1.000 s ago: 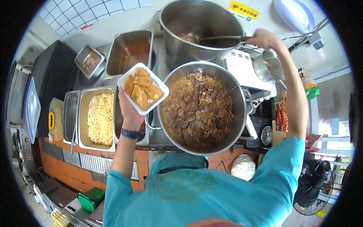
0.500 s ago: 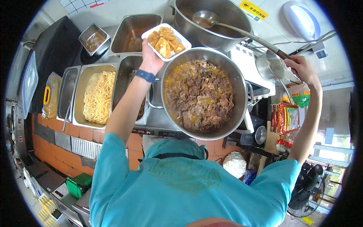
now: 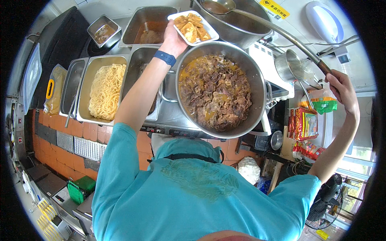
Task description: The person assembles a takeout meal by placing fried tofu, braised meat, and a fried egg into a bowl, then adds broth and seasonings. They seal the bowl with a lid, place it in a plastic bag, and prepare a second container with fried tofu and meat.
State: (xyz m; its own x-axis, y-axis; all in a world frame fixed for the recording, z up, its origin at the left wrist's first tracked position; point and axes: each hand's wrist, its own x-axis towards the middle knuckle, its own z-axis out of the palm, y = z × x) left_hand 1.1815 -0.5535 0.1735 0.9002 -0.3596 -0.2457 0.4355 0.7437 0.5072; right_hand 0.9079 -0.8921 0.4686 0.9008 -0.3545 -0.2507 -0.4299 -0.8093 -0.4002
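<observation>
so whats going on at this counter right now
A person in a teal shirt is dishing up food. The left hand holds a white tray of fried pieces up over the gap between two pots. The right hand grips the far end of a long ladle, whose bowl, full of brown liquid, sits above the rear pot. Below is a big pot of stewed meat, and to the left a steel pan of yellow noodles.

Food stall kitchen, steel trays (image 3: 96,64) (noodles), stew pot (image 3: 257,80)
</observation>
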